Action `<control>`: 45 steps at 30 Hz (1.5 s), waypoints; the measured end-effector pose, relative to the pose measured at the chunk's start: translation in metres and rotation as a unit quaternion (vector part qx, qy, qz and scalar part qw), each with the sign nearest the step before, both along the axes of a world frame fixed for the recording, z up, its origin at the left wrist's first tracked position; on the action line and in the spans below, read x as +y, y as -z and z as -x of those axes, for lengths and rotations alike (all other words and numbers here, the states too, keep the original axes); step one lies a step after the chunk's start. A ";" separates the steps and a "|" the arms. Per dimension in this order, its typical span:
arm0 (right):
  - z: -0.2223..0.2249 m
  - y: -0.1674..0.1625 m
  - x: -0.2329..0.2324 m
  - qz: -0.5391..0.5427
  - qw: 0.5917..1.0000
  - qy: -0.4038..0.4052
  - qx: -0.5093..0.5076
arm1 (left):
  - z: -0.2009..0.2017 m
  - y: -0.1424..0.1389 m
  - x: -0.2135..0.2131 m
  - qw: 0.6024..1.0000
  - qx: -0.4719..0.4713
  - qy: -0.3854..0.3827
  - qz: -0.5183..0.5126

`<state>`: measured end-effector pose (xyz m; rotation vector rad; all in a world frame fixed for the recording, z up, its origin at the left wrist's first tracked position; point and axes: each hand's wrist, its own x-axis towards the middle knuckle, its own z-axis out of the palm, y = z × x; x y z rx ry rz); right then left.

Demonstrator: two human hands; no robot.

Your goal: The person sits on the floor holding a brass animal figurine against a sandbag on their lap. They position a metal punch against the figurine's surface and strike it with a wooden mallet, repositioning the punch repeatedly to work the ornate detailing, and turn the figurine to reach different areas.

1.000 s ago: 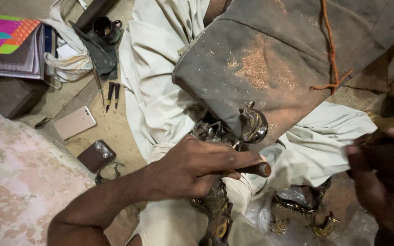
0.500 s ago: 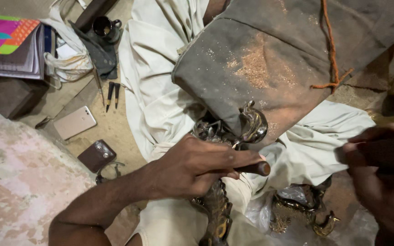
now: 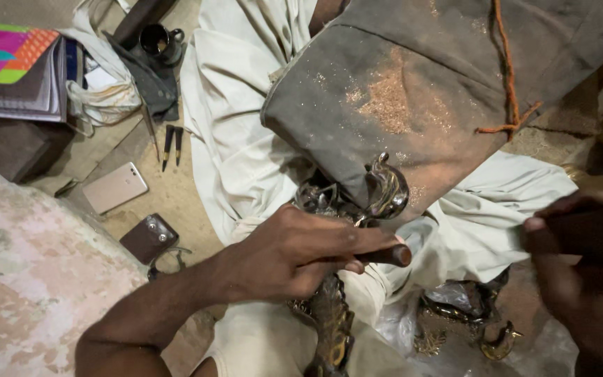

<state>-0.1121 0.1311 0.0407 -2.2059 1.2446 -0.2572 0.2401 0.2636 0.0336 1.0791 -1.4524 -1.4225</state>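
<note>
While sitting over a dust-speckled grey cloth pad [image 3: 413, 91] spread across the lap, a person is gripping a short dark rod-shaped tool [image 3: 392, 255] in the left hand [image 3: 294, 255], the fingers curling tightly around its shaft and the blunt round end sticking out past the fingertips. That hand is pressing down just over an ornate dark brass casting [image 3: 357, 202] lying at the pad's lower edge, its curled, bird-like head [image 3: 387, 187] showing above the knuckles and a long patterned part [image 3: 331, 328] running out beneath the wrist. At the right edge, the right hand [image 3: 584, 279] is coming in dark and blurred, its fingers bending around something too shadowed to identify. More small brass pieces [image 3: 469, 324] are lying on crumpled clear plastic between the hands. Off to the left, a pale gold phone [image 3: 115, 187], a small brown leather pouch [image 3: 149, 238], two dark pointed punches [image 3: 172, 143] and a brightly patterned book [image 3: 5, 59] are resting on the dusty floor [image 3: 169, 199].
</note>
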 end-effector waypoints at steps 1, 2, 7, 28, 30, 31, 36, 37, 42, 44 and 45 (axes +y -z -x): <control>0.000 0.000 0.000 0.026 0.999 -0.012 0.022 | 0.000 0.001 0.000 1.000 -0.012 0.003 -0.010; 0.000 0.000 -0.001 0.084 0.994 -0.050 0.056 | 0.001 0.001 0.000 0.999 -0.024 0.006 -0.020; -0.002 0.003 -0.007 0.132 0.983 -0.108 0.065 | 0.001 0.004 -0.002 1.000 -0.009 -0.002 0.006; -0.021 -0.006 -0.007 -0.011 0.998 -0.010 -0.062 | -0.007 0.012 -0.004 1.000 0.020 0.003 0.001; -0.020 -0.008 -0.007 0.012 0.999 -0.021 -0.030 | -0.007 0.012 -0.002 1.000 0.026 0.006 0.004; -0.020 -0.009 -0.007 0.035 0.999 -0.032 -0.001 | -0.007 0.012 -0.002 1.000 0.029 0.005 0.003; -0.022 -0.013 -0.009 -0.014 0.996 0.013 0.092 | -0.004 0.015 0.001 1.000 0.024 -0.003 0.009; -0.023 -0.012 -0.010 0.008 0.996 0.004 0.094 | -0.004 0.016 0.001 1.000 0.009 0.004 -0.003; -0.031 0.002 -0.012 0.189 0.966 -0.118 0.135 | -0.003 0.021 0.000 0.997 0.076 -0.020 -0.012; -0.031 0.008 -0.014 0.174 0.967 -0.125 0.142 | -0.004 0.022 0.000 0.994 0.100 -0.044 -0.006; -0.029 0.011 -0.015 0.170 0.966 -0.130 0.146 | -0.004 0.023 0.001 0.992 0.113 -0.052 -0.006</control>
